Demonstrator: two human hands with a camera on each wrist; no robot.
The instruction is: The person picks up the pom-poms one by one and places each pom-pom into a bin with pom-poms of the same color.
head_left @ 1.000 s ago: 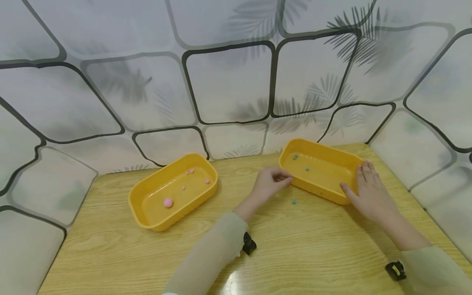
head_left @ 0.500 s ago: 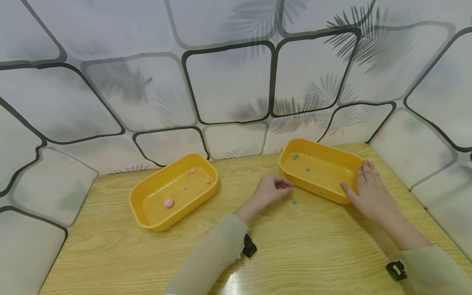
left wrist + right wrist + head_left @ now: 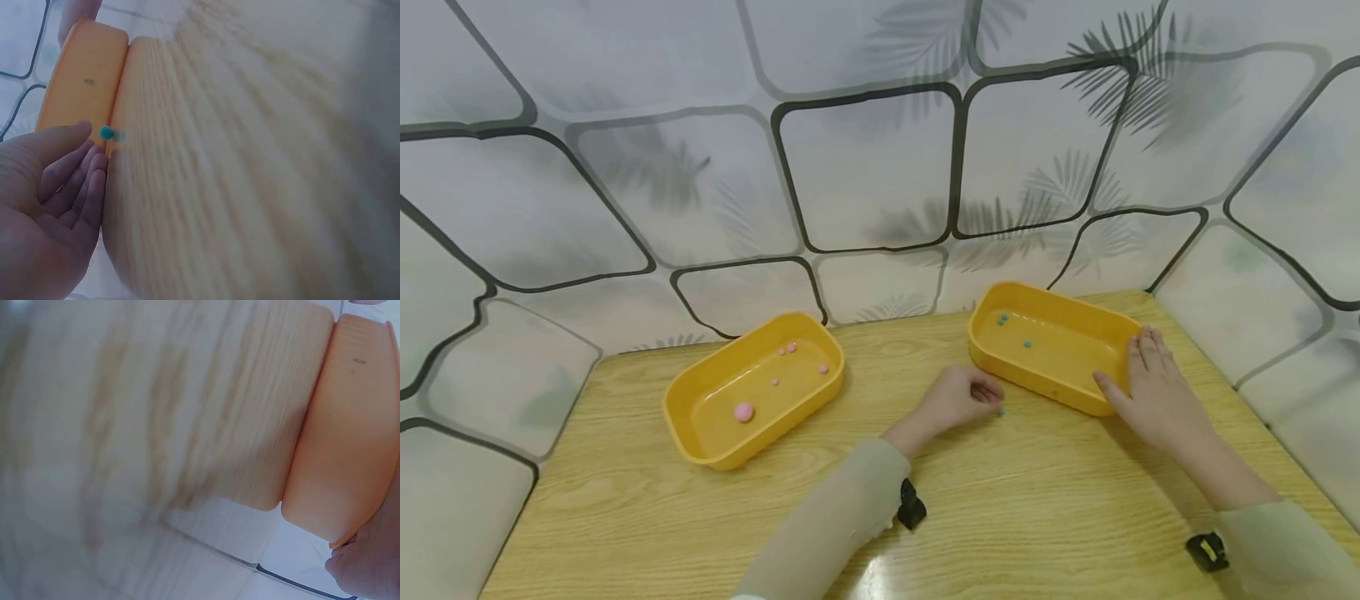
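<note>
A small blue bead lies on the table in front of the right-hand yellow tray. My left hand is right beside it, fingertips at the bead. The left wrist view has the blue bead just past the thumb tip, with the fingers loosely bent and nothing between them. My right hand rests on the right end of that tray, its fingers extended along the rim and its thumb over the front edge. Inside are several blue beads.
Another yellow tray stands on the left with pink beads and a larger pink ball in it. Both trays sit on a wood-grain table. Behind the table rises a patterned wall covering.
My left hand has come down from the right tray's front rim toward me, to the blue bead on the table. The right hand has stayed in place on the tray.
</note>
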